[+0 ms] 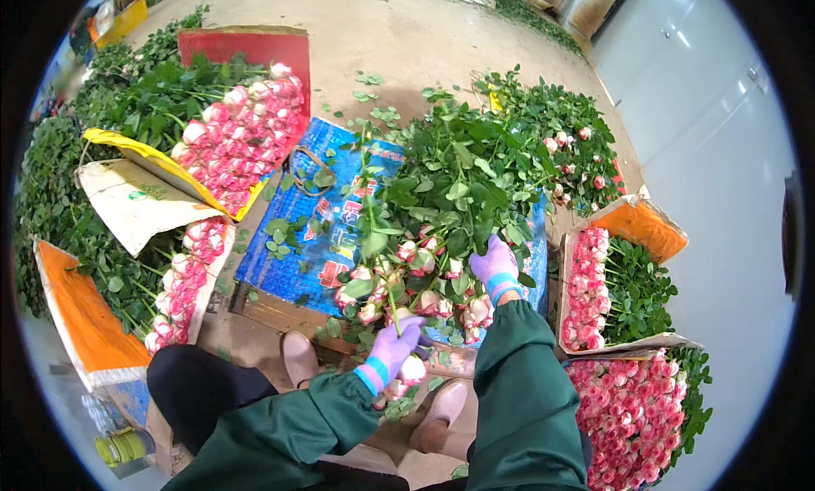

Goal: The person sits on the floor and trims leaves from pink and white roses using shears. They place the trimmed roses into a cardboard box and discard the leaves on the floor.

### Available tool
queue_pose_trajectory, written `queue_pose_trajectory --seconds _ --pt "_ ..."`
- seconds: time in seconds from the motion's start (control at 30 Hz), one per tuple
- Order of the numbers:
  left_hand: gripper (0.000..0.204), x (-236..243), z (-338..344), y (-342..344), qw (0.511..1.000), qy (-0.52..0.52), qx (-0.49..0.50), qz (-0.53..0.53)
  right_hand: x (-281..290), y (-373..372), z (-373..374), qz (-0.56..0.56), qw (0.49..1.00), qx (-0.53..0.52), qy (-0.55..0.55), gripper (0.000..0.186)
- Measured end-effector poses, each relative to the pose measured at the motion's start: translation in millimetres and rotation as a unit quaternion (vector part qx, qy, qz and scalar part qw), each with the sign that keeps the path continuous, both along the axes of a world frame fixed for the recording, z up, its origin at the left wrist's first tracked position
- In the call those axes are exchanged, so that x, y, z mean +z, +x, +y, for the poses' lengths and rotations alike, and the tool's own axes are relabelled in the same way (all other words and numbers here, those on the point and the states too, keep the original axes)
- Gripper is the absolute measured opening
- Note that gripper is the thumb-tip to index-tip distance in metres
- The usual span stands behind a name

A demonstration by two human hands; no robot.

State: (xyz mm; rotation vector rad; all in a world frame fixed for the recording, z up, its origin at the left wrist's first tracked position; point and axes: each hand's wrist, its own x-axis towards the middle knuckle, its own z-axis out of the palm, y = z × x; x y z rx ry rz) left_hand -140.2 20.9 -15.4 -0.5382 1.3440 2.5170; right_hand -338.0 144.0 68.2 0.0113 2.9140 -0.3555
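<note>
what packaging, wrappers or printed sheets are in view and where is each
Blue printed plastic sheet: flat under the loose roses, centre, with red and white patches.
Red cardboard sheet: top left, behind a rose bundle.
Yellow-and-white paper wrap: left, around a bundle.
Orange paper wrap: right, around a bundle.
Orange sheet: lower left.

We have a single view, from a fisheye camera worn on the head, looking steeply down over our own knees and shoes at the floor just in front of us. It sits close above the left hand point(392, 348) and right hand point(495, 266), whose green sleeves enter from the lower edge, with the loose roses point(424, 300) at frame centre. Toward the rim, straight edges bend: the concrete floor point(407, 33) runs to the upper edge, and a pale wall point(722, 151) curves down the right side.
</note>
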Motion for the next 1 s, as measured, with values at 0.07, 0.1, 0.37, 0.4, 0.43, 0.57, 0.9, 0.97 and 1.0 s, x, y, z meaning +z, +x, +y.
queue_pose_trajectory --seconds 0.07,0.1,0.37,0.4,0.43,0.57,0.9,0.97,1.0 --pt "0.030 14.0 12.5 11.2 1.000 -0.007 -0.001 0.001 20.5 20.4 -9.0 0.062 0.996 0.042 0.051 0.069" --pt "0.030 17.0 15.3 18.4 1.000 -0.018 -0.009 0.021 14.2 30.2 -10.6 0.149 0.985 0.083 -0.015 0.062" --pt "0.029 -33.1 35.5 71.9 0.974 -0.193 0.051 -0.107 13.4 163.4 -55.0 -0.256 0.917 0.224 -0.208 0.049" --pt "0.033 -46.0 39.6 81.5 0.946 -0.312 0.005 -0.086 -22.0 166.5 -47.4 -0.224 0.923 0.230 -0.214 0.048" --pt "0.038 -37.1 43.9 89.7 0.903 -0.421 -0.055 -0.068 -60.0 168.8 -33.0 -0.198 0.929 0.224 -0.219 0.047" --pt "0.055 -33.9 40.0 144.9 0.885 -0.398 -0.216 -0.105 -102.3 194.0 -16.0 -0.179 0.959 0.197 -0.100 0.041" --pt "0.036 -2.2 15.7 174.6 0.894 -0.408 -0.182 -0.034 -182.6 215.9 15.5 -0.182 0.956 0.226 0.034 0.038" --pt "0.036 -8.7 14.1 171.1 0.900 -0.390 -0.187 -0.059 -173.1 215.9 2.3 -0.195 0.956 0.218 0.032 0.039" --pt "0.035 -11.5 13.4 170.8 0.902 -0.380 -0.189 -0.072 -174.9 217.8 -1.3 -0.191 0.958 0.213 0.015 0.040"
